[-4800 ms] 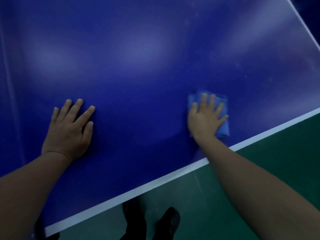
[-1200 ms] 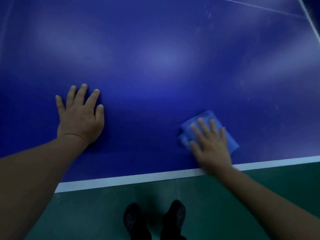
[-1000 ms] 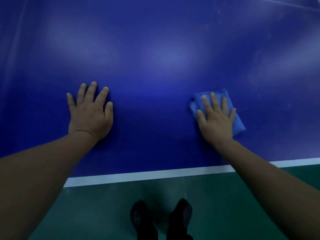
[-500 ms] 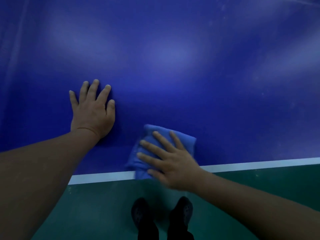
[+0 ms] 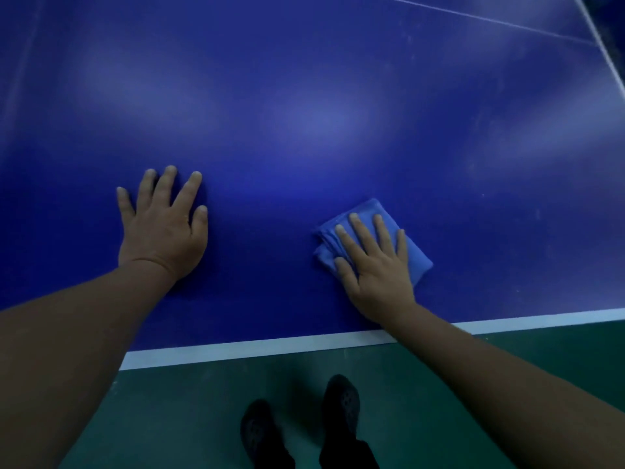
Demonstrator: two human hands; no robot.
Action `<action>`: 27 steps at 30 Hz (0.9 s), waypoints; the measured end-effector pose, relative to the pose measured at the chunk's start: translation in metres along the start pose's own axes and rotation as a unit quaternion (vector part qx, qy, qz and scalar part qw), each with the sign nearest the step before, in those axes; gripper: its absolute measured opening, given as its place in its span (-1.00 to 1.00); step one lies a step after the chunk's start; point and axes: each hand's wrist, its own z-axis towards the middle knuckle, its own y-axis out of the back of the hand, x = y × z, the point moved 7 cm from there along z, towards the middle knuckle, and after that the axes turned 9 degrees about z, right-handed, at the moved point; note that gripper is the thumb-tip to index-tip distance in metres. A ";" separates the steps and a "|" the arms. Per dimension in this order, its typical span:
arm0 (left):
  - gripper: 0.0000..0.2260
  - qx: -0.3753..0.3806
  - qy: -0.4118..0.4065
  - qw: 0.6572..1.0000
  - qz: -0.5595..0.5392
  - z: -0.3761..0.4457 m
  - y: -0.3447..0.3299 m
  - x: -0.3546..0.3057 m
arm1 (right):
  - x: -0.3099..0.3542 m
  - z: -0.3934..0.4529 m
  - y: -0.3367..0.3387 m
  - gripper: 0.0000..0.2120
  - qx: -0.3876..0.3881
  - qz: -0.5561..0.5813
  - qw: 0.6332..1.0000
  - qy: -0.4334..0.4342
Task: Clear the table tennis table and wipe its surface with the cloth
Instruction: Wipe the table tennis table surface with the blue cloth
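Note:
The blue table tennis table [image 5: 304, 96] fills most of the head view, with its white edge line [image 5: 270, 348] running along the near side. A folded light-blue cloth [image 5: 417, 255] lies flat on the table a little in from that line. My right hand [image 5: 375, 262] presses on the cloth with straight, spread fingers. My left hand [image 5: 162, 228] rests flat on the bare table to the left, fingers spread, holding nothing.
Green floor [image 5: 507, 367] lies below the table's near edge, where two dark shoes [image 5: 301, 424] stand. A thin white line [image 5: 473, 16] crosses the far right of the table, and the right edge [image 5: 602, 49] shows at the top corner.
My right hand has slid the cloth back to the right and away from the white edge line. The left hand has stayed planted in the same spot.

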 end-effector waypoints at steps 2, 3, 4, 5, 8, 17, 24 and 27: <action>-0.52 0.005 -0.004 1.000 0.005 0.000 0.000 -0.001 | 0.000 0.007 0.000 -0.47 0.013 0.002 0.998 0.059; -0.52 0.008 -0.003 1.000 0.008 0.001 0.000 -0.001 | -0.004 0.012 0.003 -0.47 0.017 -0.001 0.996 0.087; -0.50 0.011 -0.002 1.000 0.010 0.000 0.000 -0.001 | -0.009 0.018 0.005 -0.48 0.022 -0.003 0.993 0.115; -0.48 0.012 0.000 1.000 0.011 0.000 0.001 0.000 | -0.014 0.026 0.007 -0.48 0.028 -0.001 0.991 0.134; -0.40 0.017 0.006 1.000 0.018 0.000 -0.001 -0.001 | -0.031 0.055 0.017 -0.49 0.029 0.004 0.990 0.136; -0.42 -0.019 0.055 0.998 -0.006 0.024 0.017 -0.021 | -0.074 0.167 0.038 -0.46 0.075 -0.013 0.982 0.174; -0.40 -0.059 0.045 0.995 -0.060 0.148 0.026 -0.152 | -0.096 0.275 0.055 -0.44 0.082 -0.006 0.973 0.216; -0.39 -0.052 0.072 0.994 -0.070 0.192 0.020 -0.182 | -0.110 0.325 0.062 -0.43 0.069 -0.002 0.970 0.232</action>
